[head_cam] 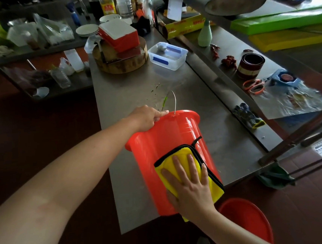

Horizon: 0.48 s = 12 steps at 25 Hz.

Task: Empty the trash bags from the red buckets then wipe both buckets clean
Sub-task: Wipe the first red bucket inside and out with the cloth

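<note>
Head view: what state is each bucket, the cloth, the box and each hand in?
Table bucket: tipped over, no bag, rim gripped by left hand.
Cloth: folded, pressed on bucket wall by flat right hand.
Floor bucket: no bag visible.
Plastic box: lid closed.

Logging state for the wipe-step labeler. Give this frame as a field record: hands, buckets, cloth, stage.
left hand: grips rim of red bucket
right hand: flat, pressing yellow cloth on bucket's outer wall
red bucket: tipped over on steel table, mouth facing away
second bucket: on the floor, lower right
stage: wiping outside of first bucket
</note>
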Each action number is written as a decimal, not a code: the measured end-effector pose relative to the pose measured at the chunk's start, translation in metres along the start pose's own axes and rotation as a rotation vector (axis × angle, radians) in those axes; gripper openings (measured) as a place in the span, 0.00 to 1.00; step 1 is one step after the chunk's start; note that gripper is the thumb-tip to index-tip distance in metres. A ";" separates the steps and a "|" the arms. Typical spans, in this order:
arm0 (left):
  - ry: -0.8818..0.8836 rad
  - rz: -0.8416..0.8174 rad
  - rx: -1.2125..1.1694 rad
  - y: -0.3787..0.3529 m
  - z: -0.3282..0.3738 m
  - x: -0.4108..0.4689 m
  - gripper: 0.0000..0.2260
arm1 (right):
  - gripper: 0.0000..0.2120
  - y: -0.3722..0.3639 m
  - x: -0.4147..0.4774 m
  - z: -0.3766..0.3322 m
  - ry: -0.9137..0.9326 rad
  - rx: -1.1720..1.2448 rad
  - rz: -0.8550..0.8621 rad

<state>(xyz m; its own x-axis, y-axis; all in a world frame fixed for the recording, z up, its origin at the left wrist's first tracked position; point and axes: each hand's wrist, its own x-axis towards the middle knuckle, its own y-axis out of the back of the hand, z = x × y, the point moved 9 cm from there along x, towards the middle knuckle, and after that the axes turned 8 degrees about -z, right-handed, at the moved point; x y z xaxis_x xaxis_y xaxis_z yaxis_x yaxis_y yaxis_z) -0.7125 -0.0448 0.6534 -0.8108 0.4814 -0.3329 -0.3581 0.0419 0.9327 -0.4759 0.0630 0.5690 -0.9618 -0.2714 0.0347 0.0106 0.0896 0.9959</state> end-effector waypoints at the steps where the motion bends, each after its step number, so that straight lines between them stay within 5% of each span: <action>1: -0.001 0.004 0.003 0.000 0.001 0.000 0.23 | 0.32 -0.001 -0.004 0.001 -0.004 0.003 0.001; 12: -0.004 0.044 0.084 -0.001 -0.007 -0.008 0.24 | 0.32 0.022 0.112 0.026 -0.196 0.192 -0.149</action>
<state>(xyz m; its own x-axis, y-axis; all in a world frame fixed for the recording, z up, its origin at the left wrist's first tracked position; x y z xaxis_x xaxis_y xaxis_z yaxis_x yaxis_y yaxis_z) -0.7087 -0.0551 0.6547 -0.8227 0.4882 -0.2912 -0.2823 0.0937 0.9547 -0.5905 0.0599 0.5927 -0.9836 -0.1064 -0.1456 -0.1680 0.2475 0.9542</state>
